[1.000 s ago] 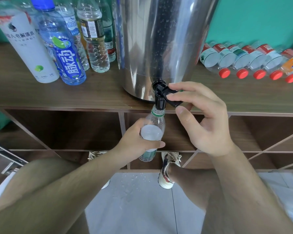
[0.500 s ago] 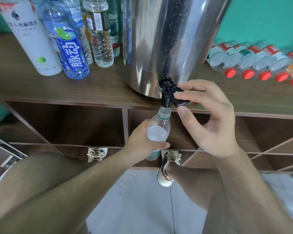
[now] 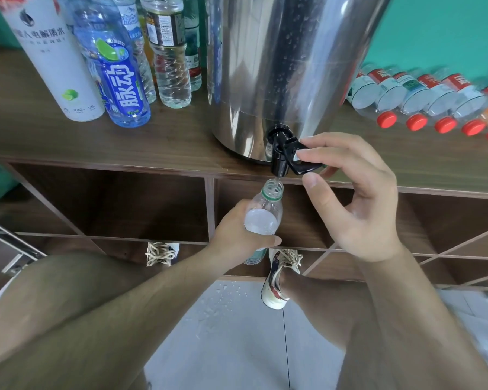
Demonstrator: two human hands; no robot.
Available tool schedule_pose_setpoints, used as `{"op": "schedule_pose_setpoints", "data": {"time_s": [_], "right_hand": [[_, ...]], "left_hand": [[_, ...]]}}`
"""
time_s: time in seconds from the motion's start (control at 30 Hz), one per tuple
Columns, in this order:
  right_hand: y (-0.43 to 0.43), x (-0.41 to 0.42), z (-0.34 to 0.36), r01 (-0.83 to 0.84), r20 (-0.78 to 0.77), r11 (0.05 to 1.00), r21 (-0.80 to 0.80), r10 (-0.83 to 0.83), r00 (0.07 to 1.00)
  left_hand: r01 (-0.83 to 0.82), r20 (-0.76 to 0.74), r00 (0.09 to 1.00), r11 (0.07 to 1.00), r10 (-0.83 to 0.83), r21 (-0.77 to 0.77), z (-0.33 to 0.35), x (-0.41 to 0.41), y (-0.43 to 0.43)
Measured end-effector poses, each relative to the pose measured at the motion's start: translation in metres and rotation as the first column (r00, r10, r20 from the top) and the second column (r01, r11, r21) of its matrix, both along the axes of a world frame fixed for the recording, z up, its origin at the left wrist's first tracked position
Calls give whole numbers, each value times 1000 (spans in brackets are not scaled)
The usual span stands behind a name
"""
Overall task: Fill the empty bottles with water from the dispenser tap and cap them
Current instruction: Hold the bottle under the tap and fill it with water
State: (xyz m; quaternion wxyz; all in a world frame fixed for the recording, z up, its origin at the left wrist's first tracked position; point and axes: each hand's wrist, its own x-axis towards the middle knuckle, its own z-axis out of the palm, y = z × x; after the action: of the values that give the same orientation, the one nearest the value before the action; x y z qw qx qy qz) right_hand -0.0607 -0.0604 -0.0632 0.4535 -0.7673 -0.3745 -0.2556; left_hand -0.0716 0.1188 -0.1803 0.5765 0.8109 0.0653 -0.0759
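The left hand (image 3: 234,235) grips a clear bottle (image 3: 264,218), its open mouth just under the black tap (image 3: 282,153). Above it, the right hand (image 3: 355,198) pinches the tap's lever at the counter (image 3: 124,147) edge.

White bottle (image 3: 54,66), 10 o'clock in view: grey "电解质水" on the upper body; small print near the base, "240" and "VB" legible. Blue bottle (image 3: 119,80), 9 o'clock of the dispenser (image 3: 288,66): white "脉动" down the label. Red-capped bottles (image 3: 423,91), 2 o'clock: print too small to read.
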Motion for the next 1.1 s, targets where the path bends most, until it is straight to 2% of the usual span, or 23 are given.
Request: {"op": "schedule_pose_setpoints", "data": {"time_s": [1.1], "right_hand": [[1, 0, 0, -7, 9, 1000, 8, 7, 1000]], "left_hand": [[-23, 6, 1000, 999, 23, 27, -3, -1, -3]]}}
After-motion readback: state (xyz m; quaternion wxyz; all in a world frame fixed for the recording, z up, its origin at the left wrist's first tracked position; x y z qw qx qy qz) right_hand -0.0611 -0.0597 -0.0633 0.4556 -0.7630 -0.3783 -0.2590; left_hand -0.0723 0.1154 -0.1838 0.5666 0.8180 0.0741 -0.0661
